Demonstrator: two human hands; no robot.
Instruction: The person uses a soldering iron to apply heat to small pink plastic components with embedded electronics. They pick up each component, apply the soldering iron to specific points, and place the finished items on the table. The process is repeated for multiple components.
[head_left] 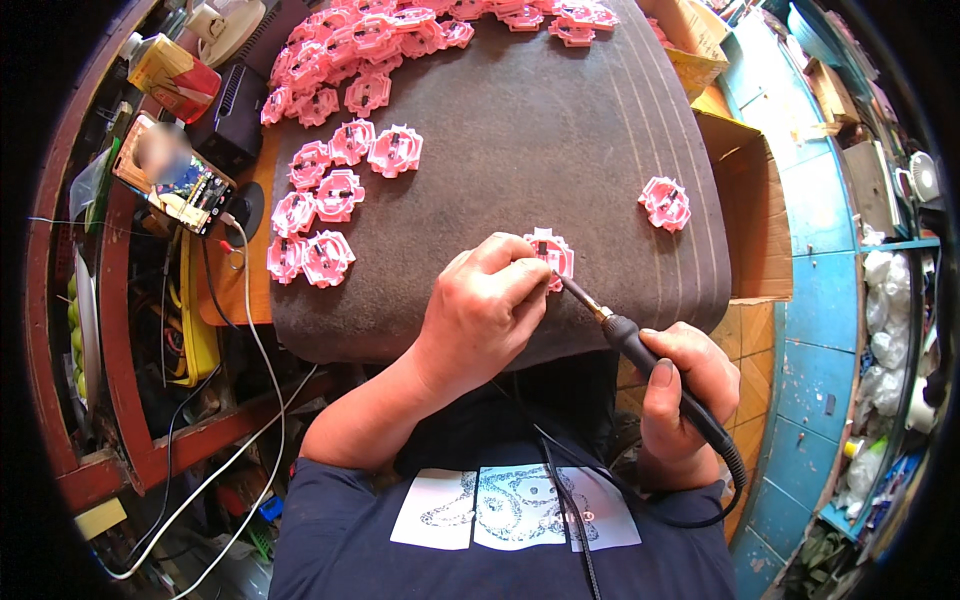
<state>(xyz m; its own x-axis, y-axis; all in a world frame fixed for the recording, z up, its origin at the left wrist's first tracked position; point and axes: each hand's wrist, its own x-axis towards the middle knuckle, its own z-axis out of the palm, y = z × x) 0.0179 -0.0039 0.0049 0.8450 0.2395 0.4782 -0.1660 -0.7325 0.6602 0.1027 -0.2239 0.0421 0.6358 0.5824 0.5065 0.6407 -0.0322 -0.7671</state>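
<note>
My right hand [695, 380] grips a soldering iron [630, 342] by its dark handle, thumb and fingers wrapped round it. Its thin metal tip points up and left, at the lower edge of a pink plastic part [553, 250] on the dark mat. My left hand [482, 308] is closed in a pinch at that part's left side; what the fingertips hold is hidden. The part has a notched outline and small dark and metal pieces in its middle. Another pink part [665, 204] lies apart on the right of the mat.
Several pink parts [338, 194] lie at the mat's left, below a big pile [350, 45] at the far edge. A phone [178, 178] leans at the left, with a white cable [262, 350] hanging down. A cardboard box [750, 205] stands against the mat's right edge.
</note>
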